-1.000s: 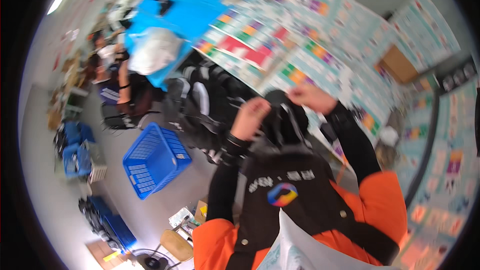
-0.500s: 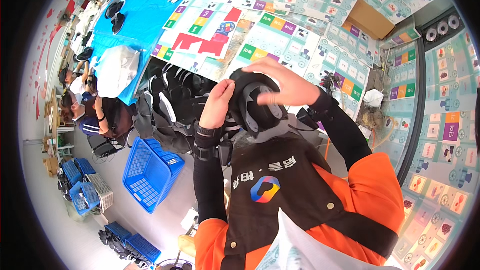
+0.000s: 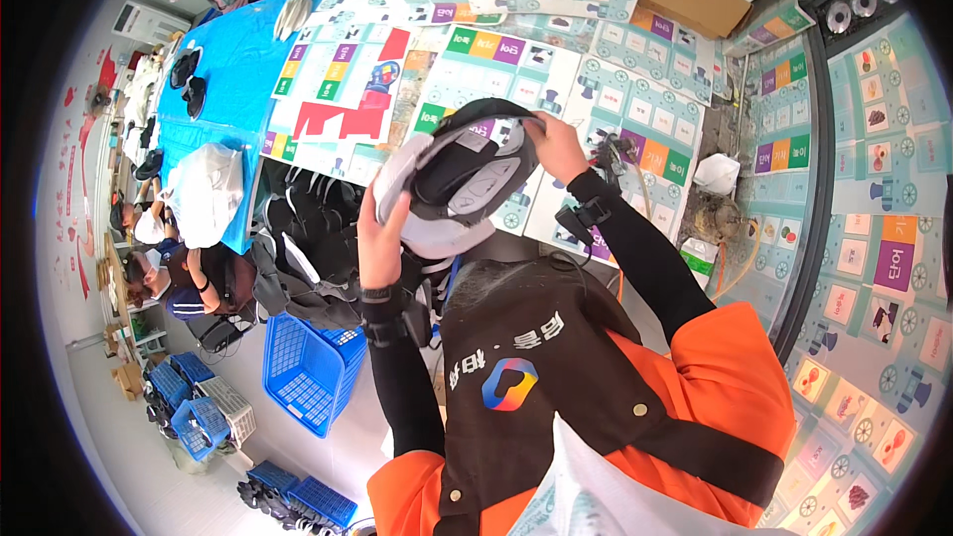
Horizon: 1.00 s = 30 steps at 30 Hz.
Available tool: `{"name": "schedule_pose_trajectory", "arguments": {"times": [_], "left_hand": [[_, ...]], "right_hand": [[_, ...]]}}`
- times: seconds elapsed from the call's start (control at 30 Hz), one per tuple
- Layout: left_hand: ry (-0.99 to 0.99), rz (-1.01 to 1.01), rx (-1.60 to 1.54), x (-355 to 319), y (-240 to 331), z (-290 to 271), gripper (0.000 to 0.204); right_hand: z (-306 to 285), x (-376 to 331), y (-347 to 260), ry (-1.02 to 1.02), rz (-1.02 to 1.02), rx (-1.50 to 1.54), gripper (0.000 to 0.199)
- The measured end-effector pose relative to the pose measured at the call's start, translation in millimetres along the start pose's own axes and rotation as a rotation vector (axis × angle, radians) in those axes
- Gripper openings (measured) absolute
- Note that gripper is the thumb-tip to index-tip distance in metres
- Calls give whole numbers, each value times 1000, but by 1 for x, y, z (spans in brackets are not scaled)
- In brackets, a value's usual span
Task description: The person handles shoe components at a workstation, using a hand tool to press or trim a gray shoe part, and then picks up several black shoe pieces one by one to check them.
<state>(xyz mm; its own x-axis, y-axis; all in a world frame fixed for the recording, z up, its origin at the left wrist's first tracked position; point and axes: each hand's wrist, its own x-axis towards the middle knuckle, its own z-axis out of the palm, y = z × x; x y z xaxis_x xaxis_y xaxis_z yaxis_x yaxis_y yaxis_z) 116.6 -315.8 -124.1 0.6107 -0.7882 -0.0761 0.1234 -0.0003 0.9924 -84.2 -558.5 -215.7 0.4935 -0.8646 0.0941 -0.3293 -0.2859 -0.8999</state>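
A black and grey cap [image 3: 483, 189] is held up in front of my chest, tilted so that its hollow inside shows. Pale grey panels and a dark lining are visible within it. My left hand [image 3: 381, 238] grips the light grey, brim-like edge at its left, thumb on the near face. At the far right edge, my right hand [image 3: 559, 146] pinches the black rim; some of those fingertips are hidden behind it. Below the cap lies the dark apron [image 3: 536, 347] over my lap.
Printed sheets [image 3: 496, 69] cover the table ahead. Dark goods with white edges [image 3: 303, 228] are heaped at left, beside a white bag [image 3: 206, 194] on blue sheeting [image 3: 230, 69]. A blue basket [image 3: 310, 367] stands on the floor. Other people [image 3: 164, 273] sit far left.
The cap has turned from its dark side to show its grey inside. My right hand has shifted from over its top to its right rim; my left hand has moved left and down.
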Motion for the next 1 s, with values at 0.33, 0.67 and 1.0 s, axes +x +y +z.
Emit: {"name": "schedule_pose_trajectory", "arguments": {"times": [0.33,0.67,1.0], "left_hand": [[-271,-218,-159,94,7,40,46],[-453,-356,-127,187,-138,4,52],[-298,-126,143,227,-117,-39,44]], "right_hand": [[-9,13,10,26,95,-20,44],[1,37,-10,122,2,-62,42],[39,74,18,267,29,-134,36]]}}
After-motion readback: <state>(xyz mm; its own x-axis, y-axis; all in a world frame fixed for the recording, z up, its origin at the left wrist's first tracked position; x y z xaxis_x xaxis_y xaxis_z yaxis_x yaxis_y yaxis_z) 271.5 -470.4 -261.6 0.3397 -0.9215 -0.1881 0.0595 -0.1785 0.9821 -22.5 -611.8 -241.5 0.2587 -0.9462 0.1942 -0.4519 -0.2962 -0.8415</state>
